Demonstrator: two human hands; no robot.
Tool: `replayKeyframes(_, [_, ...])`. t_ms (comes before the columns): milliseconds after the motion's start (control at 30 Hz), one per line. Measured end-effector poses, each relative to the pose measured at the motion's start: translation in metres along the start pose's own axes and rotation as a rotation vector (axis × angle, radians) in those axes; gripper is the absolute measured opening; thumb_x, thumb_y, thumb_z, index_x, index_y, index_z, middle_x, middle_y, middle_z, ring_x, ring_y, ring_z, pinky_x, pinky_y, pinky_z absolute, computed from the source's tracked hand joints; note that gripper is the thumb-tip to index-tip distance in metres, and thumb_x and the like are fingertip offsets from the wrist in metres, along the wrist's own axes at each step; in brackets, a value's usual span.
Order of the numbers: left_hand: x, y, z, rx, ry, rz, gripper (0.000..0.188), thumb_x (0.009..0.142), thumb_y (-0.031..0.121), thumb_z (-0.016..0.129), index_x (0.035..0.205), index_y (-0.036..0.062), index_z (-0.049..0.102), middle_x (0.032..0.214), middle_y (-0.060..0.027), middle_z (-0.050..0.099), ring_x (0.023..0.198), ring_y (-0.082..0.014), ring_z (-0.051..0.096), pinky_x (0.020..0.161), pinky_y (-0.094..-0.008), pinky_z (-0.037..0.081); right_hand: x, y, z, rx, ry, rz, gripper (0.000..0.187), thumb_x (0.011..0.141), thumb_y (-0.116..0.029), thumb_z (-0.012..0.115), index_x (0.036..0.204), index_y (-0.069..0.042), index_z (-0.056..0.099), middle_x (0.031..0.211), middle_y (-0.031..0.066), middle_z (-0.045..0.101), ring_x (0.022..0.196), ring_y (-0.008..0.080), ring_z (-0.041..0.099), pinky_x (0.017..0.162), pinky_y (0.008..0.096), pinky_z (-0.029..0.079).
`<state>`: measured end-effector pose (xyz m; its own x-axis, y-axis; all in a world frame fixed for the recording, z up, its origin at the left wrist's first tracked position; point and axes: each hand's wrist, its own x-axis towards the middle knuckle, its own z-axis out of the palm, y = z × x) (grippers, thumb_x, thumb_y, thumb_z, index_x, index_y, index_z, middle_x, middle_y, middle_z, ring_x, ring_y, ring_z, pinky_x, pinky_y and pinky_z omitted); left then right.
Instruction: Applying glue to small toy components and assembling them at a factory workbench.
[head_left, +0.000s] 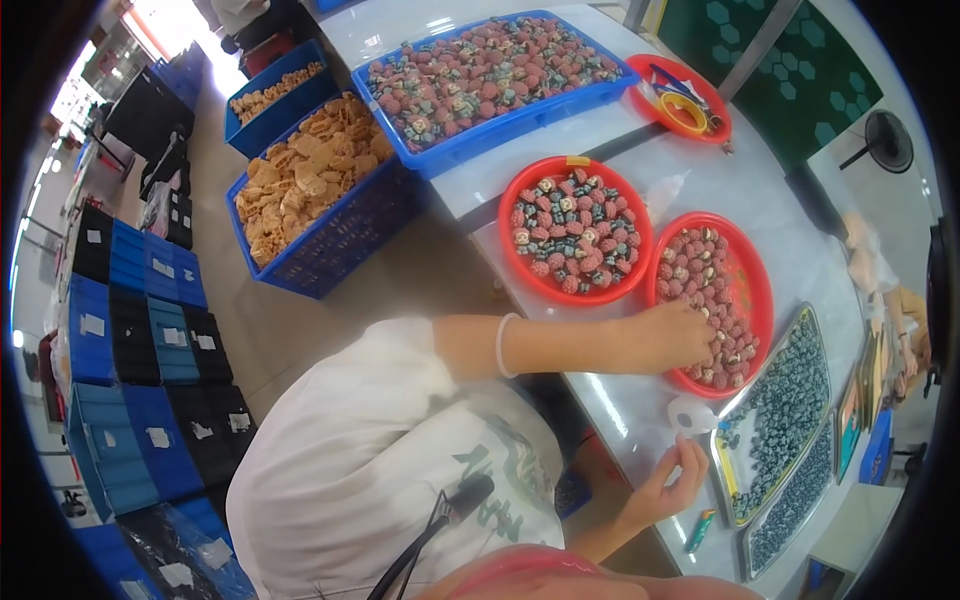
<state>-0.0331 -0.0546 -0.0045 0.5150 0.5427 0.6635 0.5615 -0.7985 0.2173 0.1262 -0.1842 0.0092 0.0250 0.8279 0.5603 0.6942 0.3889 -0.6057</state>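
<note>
My left hand (678,337), with a white bangle (505,345) on its forearm, reaches into a red round basin (757,290) of small pink knobbly pieces (690,265). Its fingers are curled down among the pieces, and their tips are hidden. Lower on the table, my right hand (676,482) has its fingers bent together. Its fingertips come close to a white roll with a hole (692,414); whether they touch it, or hold something small, I cannot make out. A green tube (701,531) lies beside my right hand.
Another red basin (575,296) and a large blue tray (440,157) hold mixed pink and dark pieces. Metal trays (779,420) of dark pieces lie right. A small red basin (715,95) holds tape and tools. Blue crates (330,245) with tan pieces stand left of the table.
</note>
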Motion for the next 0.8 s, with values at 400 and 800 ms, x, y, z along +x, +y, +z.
replayKeyframes(400, [0.013,-0.007,-0.018,-0.173,-0.181,-0.141,0.022,0.072,-0.001,0.050,0.092,-0.0008,0.060,0.097,-0.0152,0.059,0.093,-0.0291,0.056,0.080,-0.0350,0.045,0.013,0.010,-0.005,0.041,0.011,0.043,0.019,0.069,0.005,0.059,0.086,-0.003,0.062,0.084,0.0113,0.059,0.074,0.0277,0.057,0.065,0.0336,0.046])
replayKeyframes(800, [0.016,0.038,-0.051,-0.571,-0.116,-0.203,0.022,0.070,-0.007,0.060,0.090,0.0015,0.060,0.090,-0.0083,0.058,0.090,-0.0203,0.055,0.074,-0.0283,0.045,0.010,0.014,-0.012,0.004,0.331,0.257,0.046,0.065,-0.006,0.068,0.108,-0.006,0.052,0.098,0.0128,0.053,0.097,0.0306,0.048,0.084,0.0370,0.038])
